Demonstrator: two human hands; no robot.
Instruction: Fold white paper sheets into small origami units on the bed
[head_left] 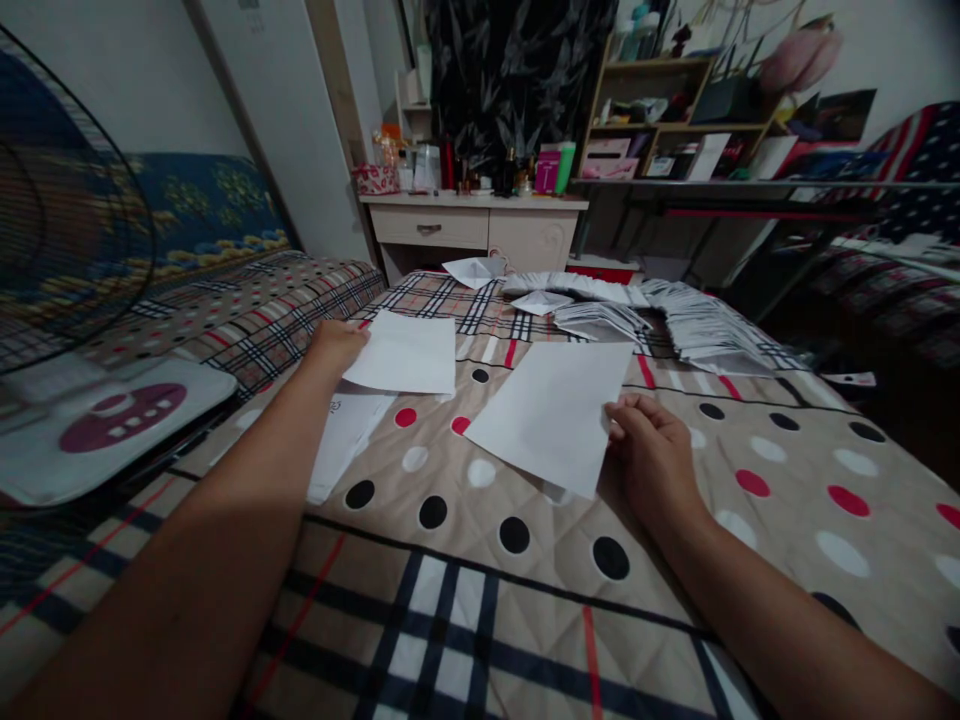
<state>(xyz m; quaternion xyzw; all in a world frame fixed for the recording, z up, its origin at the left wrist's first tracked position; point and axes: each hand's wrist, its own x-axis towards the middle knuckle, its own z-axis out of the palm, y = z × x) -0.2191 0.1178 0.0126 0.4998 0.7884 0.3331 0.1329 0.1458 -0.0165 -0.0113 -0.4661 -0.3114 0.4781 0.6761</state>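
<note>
My left hand [339,345] pinches the left edge of a white sheet of paper [409,352], which is raised above a stack of printed sheets [341,445] on the bed. In my right hand [651,445], thumb and fingers are closed on the right edge of another white sheet [553,410], tilted over the dotted bedspread. Beyond both sheets lie a long row of folded white papers [709,325] and a folded paper piece [540,302] beside it. One more folded piece [475,271] rests near the bed's far edge.
A patterned bedspread [472,510] covers the bed. To the left stands a fan [67,190] with a white base [120,425]. A white dresser [450,222] carrying bottles and boxes is past the far edge, and a shelved desk [675,125] is at the back right.
</note>
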